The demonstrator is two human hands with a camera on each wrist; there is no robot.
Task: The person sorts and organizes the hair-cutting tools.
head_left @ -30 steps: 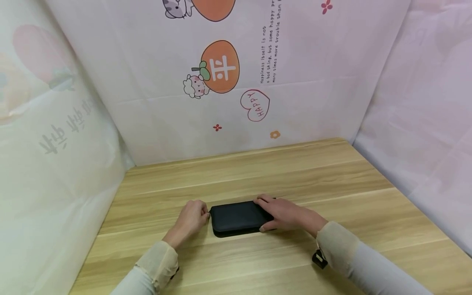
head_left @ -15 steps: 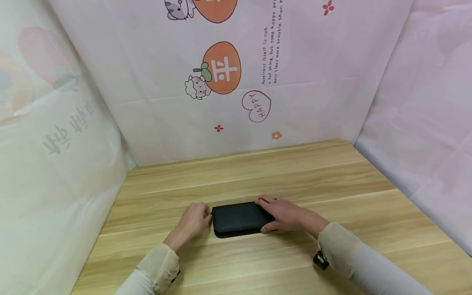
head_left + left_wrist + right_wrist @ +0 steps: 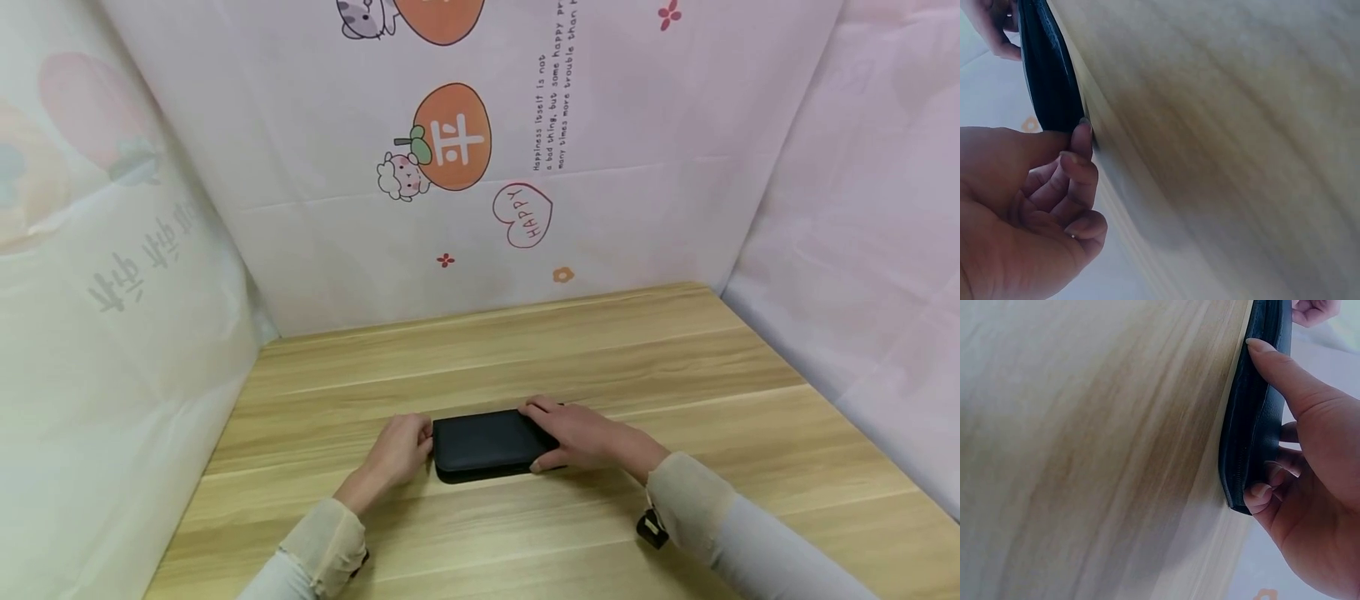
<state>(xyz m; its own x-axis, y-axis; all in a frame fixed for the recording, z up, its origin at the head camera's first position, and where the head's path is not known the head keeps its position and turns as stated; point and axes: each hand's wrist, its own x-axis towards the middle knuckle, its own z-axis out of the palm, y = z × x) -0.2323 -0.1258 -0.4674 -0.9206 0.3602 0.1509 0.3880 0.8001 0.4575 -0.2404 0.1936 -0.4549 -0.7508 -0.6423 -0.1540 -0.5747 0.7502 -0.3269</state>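
A black zip wallet lies flat on the wooden table, with zipper teeth showing along its edge in the right wrist view. My left hand is at its left end, thumb and forefinger pinching the zipper pull, which is mostly hidden by the fingers. In the left wrist view the wallet's side shows a dark opening between its covers. Across the right end, my right hand grips the wallet, with the thumb along the near edge and the fingers over the top and far side.
The wooden table reaches back to a white printed cloth. More cloth hangs at the left and right. A small black device is strapped under the right sleeve.
My left hand has shifted slightly right, closer against the wallet's end, and the small gap seen there before has narrowed. The right hand keeps its hold, and the wallet stays nearly in place.
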